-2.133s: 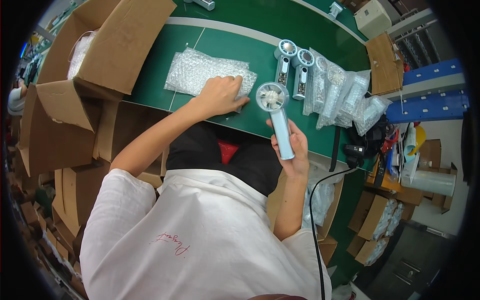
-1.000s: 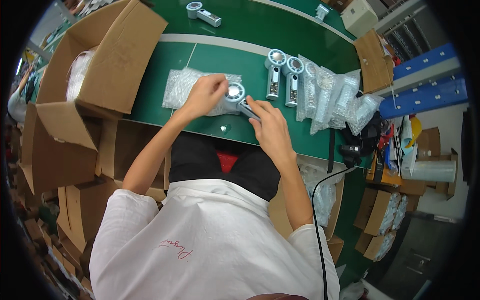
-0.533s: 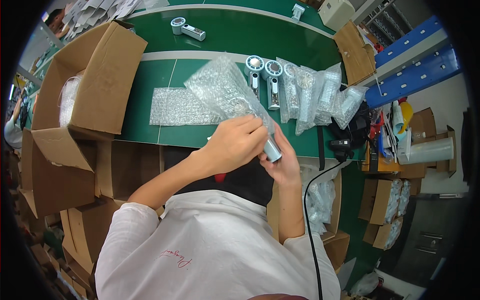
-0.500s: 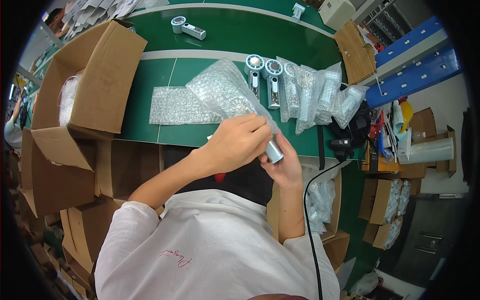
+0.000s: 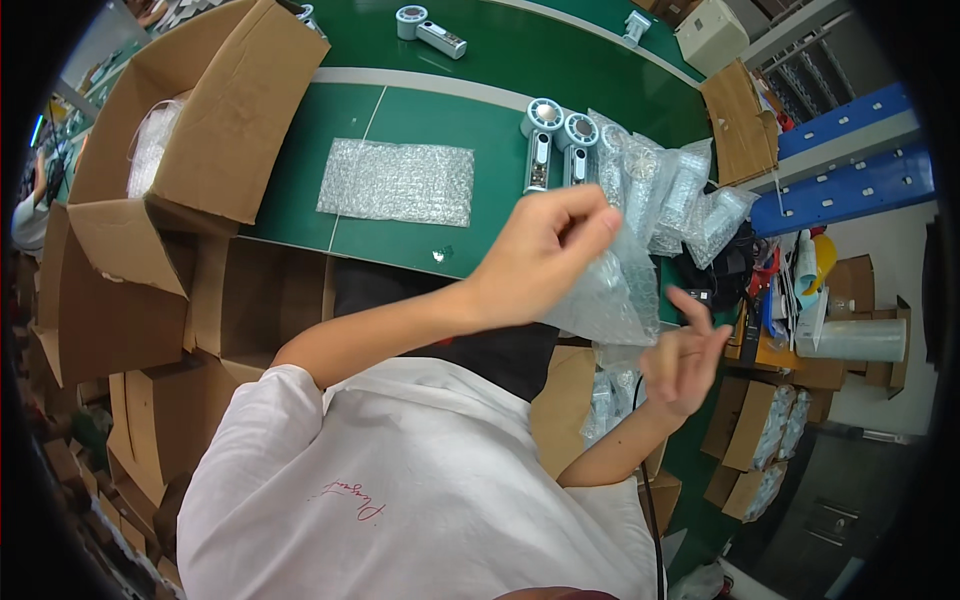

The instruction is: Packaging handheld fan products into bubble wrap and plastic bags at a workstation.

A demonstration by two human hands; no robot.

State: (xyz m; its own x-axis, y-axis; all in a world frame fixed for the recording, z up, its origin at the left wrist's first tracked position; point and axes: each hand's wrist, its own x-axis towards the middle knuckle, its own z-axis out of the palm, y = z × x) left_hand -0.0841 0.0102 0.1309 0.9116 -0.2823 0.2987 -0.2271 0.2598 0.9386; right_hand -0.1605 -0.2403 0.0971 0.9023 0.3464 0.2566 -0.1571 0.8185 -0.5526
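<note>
My left hand (image 5: pixel 545 255) is closed, thumb and fingers pinched together on a bubble-wrap bag (image 5: pixel 620 305). The bag hangs beside the fist, over the table's front edge, and the hand hides part of it; its contents are hard to make out. To the right and nearer me, my right hand (image 5: pixel 685 362) is open with its fingers apart and nothing in it. Two light-blue handheld fans (image 5: pixel 543 125) (image 5: pixel 580 140) lie just beyond my left hand. A flat bubble-wrap bag (image 5: pixel 400 182) lies on the green table to its left.
Several bagged fans (image 5: pixel 685 190) lie at the table's right side. Another handheld fan (image 5: pixel 430 32) rests farther back. An open cardboard box (image 5: pixel 225 130) stands at the left. A black cable (image 5: pixel 652 520) runs down on the right, near a box of bagged items (image 5: pixel 600 410).
My hands have moved apart and to the right. The right hand has let go of the bagged fan and opened. The bag now hangs at my left hand, away from the flat bag.
</note>
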